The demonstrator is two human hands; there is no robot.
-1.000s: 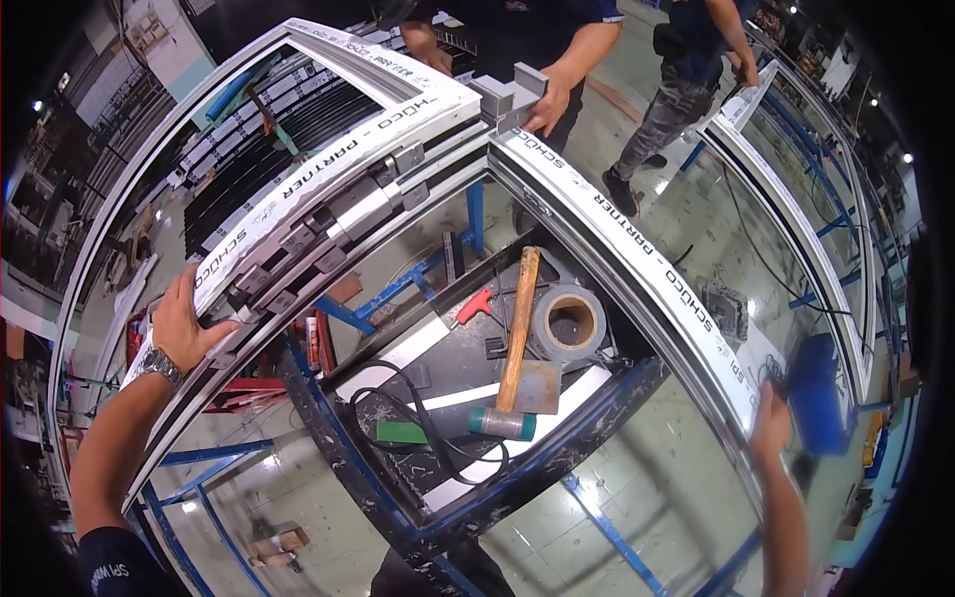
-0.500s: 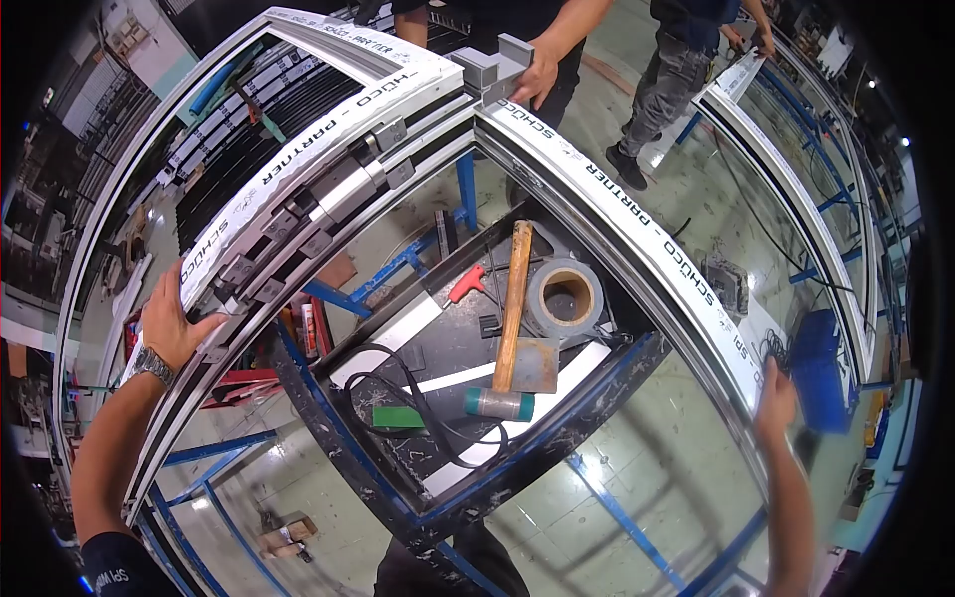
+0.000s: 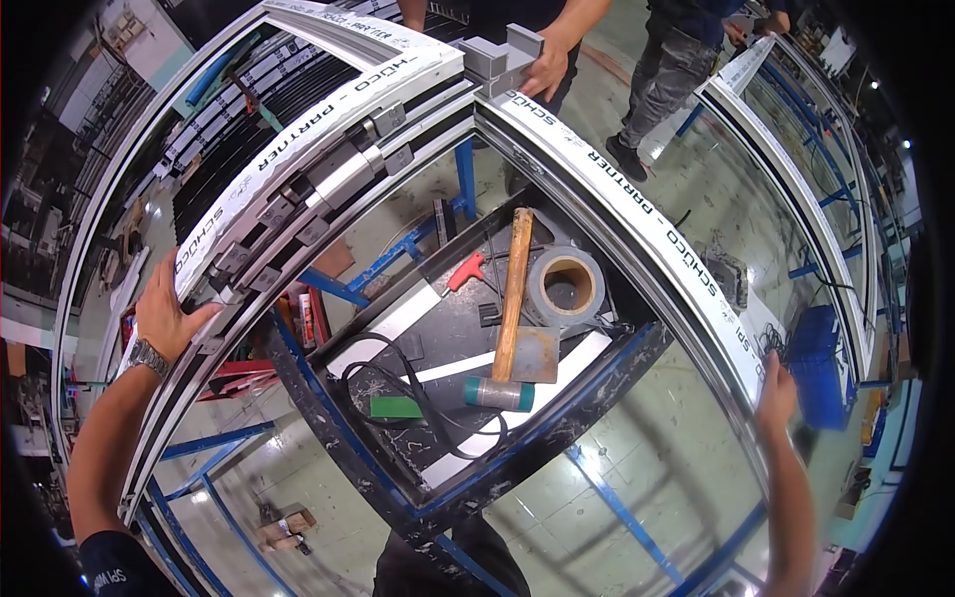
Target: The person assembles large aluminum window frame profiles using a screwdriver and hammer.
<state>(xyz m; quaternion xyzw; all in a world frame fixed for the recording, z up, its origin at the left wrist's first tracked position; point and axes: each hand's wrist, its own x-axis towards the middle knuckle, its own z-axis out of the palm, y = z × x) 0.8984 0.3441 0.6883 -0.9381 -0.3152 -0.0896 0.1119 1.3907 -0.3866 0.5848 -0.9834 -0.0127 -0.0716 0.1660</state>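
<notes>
The window frame (image 3: 637,214) has swung a touch higher since a moment ago, and both hands ride with it. Left hand (image 3: 164,310) has fingers curled around the left rail; right hand (image 3: 776,393) grips the right rail, fingers wrapped. A co-worker's hand (image 3: 547,72) steadies the far corner, above the mallet (image 3: 509,308).

My left hand (image 3: 164,308), watch on its wrist, reaches up and out with the bare forearm extended and fingers curled in a grip, while my right hand (image 3: 776,390) stretches far forward, fingers clasped too.
</notes>
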